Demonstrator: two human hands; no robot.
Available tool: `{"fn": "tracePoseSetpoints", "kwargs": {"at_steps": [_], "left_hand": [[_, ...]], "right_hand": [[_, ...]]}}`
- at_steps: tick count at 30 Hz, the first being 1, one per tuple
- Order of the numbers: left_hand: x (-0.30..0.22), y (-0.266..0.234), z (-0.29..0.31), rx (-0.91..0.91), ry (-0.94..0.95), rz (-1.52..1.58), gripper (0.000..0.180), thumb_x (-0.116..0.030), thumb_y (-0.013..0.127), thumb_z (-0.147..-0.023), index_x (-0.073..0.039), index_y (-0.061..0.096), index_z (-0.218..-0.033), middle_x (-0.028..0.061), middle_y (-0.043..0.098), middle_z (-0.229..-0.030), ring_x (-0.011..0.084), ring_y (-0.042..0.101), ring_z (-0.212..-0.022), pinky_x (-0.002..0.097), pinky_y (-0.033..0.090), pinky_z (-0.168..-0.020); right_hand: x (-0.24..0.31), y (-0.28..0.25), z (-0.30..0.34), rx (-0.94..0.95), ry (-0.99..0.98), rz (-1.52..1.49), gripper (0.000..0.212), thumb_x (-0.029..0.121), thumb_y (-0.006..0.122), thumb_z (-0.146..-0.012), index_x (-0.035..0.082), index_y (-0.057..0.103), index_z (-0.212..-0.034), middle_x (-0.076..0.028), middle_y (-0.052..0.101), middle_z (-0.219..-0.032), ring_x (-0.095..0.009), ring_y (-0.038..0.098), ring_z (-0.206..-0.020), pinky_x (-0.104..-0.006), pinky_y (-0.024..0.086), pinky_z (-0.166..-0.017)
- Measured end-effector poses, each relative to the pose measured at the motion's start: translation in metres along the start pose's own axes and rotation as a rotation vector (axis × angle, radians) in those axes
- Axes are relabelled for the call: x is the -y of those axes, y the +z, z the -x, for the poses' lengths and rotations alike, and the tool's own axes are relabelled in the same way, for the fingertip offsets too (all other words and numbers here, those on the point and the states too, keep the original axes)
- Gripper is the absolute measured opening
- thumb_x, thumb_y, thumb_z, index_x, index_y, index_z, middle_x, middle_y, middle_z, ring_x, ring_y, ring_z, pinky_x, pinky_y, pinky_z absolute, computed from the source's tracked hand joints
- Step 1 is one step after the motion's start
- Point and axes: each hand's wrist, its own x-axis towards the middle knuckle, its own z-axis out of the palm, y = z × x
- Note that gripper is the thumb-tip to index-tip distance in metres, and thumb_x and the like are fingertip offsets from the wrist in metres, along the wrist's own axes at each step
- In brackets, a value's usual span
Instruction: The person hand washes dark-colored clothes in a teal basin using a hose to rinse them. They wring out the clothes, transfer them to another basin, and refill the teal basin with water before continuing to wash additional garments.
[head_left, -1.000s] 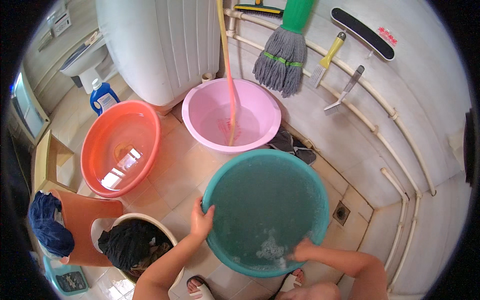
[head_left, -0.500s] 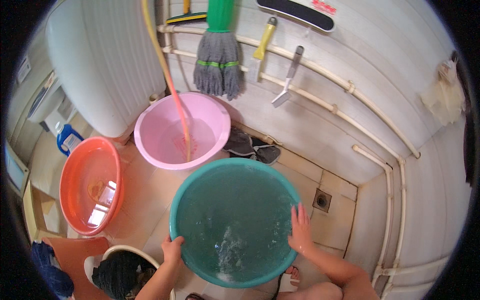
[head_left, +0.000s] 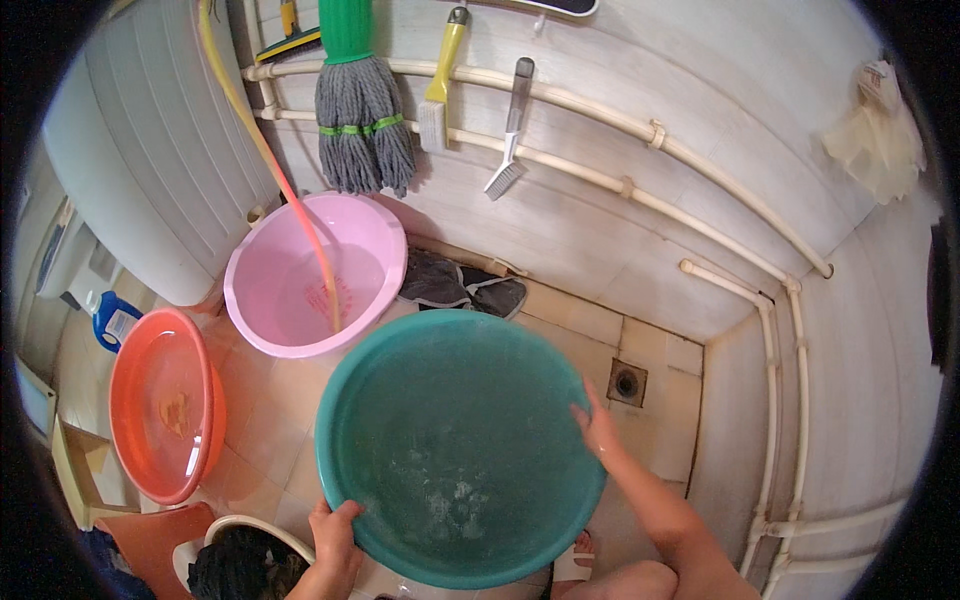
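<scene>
The big teal basin (head_left: 455,440) is the largest thing in hand, a wide round plastic tub with a rolled rim, held low over the tiled floor (head_left: 650,440) in front of the person. Soapy water with a patch of foam lies in its bottom, so it probably handles as heavier than its thin wall suggests, with a load that sloshes as it tilts. The plastic looks stiff enough to keep its shape but likely flexes a little, and the wet rim may be slippery. The rim at opposite sides seems the surest place to take hold, and that is where both hands are.

The left hand (head_left: 335,530) grips the near-left rim, fingers curled over the edge with the thumb on the inside. The right hand (head_left: 598,432) rests on the right rim, fingers pressed together along the edge; how far they wrap under cannot be told.

Behind the teal basin stands a pink basin (head_left: 315,275) with a yellow hose (head_left: 270,165) running into it, and an orange basin (head_left: 165,405) sits to the left. A grey mop (head_left: 362,120) hangs on the wall above, dark cloths (head_left: 460,285) lie at the wall's foot, and a small floor drain (head_left: 627,382) sits just right of the teal basin.
</scene>
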Motion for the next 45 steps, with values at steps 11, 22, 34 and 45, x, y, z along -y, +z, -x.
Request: {"fn": "tracePoseSetpoints", "kwargs": {"at_steps": [11, 22, 34, 45], "left_hand": [[-0.027, 0.032, 0.016, 0.118, 0.095, -0.037, 0.03, 0.008, 0.048, -0.069, 0.005, 0.053, -0.099, 0.0121, 0.06, -0.086, 0.0216, 0.059, -0.074, 0.0335, 0.051, -0.068], [-0.039, 0.053, 0.028, 0.188, 0.127, 0.017, 0.026, 0.009, 0.053, -0.071, 0.005, 0.054, -0.096, 0.0122, 0.062, -0.087, 0.0192, 0.059, -0.072, 0.0301, 0.049, -0.068], [-0.054, 0.075, 0.035, 0.303, 0.167, -0.02, 0.024, 0.005, 0.057, -0.075, 0.004, 0.054, -0.098, 0.01, 0.062, -0.087, 0.016, 0.059, -0.074, 0.0282, 0.048, -0.069], [-0.063, 0.09, 0.036, 0.338, 0.192, -0.04, 0.021, 0.003, 0.059, -0.076, 0.004, 0.054, -0.096, 0.0086, 0.062, -0.085, 0.0133, 0.058, -0.071, 0.0254, 0.047, -0.065]], "right_hand": [[0.01, -0.02, -0.021, 0.134, 0.178, -0.08, 0.062, 0.018, 0.054, -0.086, 0.018, 0.022, -0.139, -0.024, 0.045, -0.126, -0.037, 0.048, -0.113, -0.0392, 0.038, -0.093], [-0.032, -0.001, -0.033, 0.045, 0.085, -0.025, 0.066, 0.026, 0.059, -0.083, 0.023, 0.024, -0.139, -0.026, 0.058, -0.104, -0.042, 0.057, -0.094, -0.0445, 0.045, -0.083], [-0.054, 0.004, -0.041, 0.06, 0.117, 0.01, 0.068, 0.028, 0.059, -0.083, 0.019, 0.022, -0.139, -0.028, 0.056, -0.104, -0.041, 0.057, -0.095, -0.0438, 0.045, -0.082], [-0.032, -0.004, -0.035, 0.087, 0.169, 0.09, 0.066, 0.024, 0.055, -0.085, 0.019, 0.019, -0.139, -0.029, 0.056, -0.104, -0.043, 0.056, -0.094, -0.0461, 0.045, -0.083]]}}
